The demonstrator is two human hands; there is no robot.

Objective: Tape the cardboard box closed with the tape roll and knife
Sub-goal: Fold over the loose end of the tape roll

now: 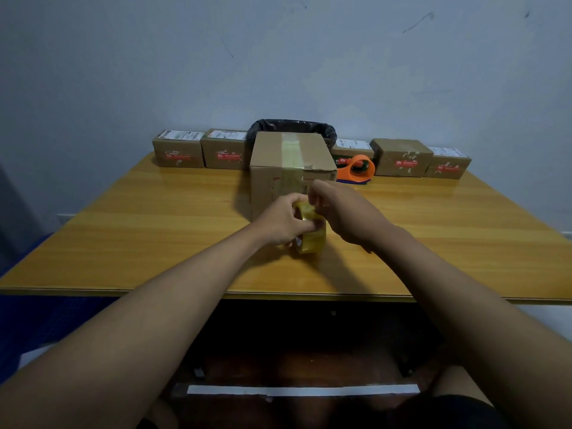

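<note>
**Both hands closed on the tape roll in front of the box**

Both hands are seen meeting over a yellowish roll of clear tape, the tape roll [310, 230], which stands on edge on the wooden counter [130, 230]. The left hand [283, 219] is wrapped around the roll from the left, fingers curled into its core. The right hand [342, 210] is closed in a pinch at the top of the roll; whether a tape end is caught between its fingertips cannot be told.

Just behind the hands, the cardboard box [292, 168] is set on the counter, its flaps down and a strip of clear tape [292, 156] laid along the top seam and down the near face. Part of the near face is hidden by the hands.

To the right of the box, an orange tape dispenser [356, 167] is placed near the back of the counter. Behind the box, a bin lined with a black bag [294, 125] is partly hidden. Along the wall, smaller parcels are lined up: two on the left [179, 153] [224, 150] and three on the right [353, 148] [400, 157] [447, 164]. White shipping labels and red printed bands are carried on them, but the writing is too small to be read. No knife can be made out.
</note>
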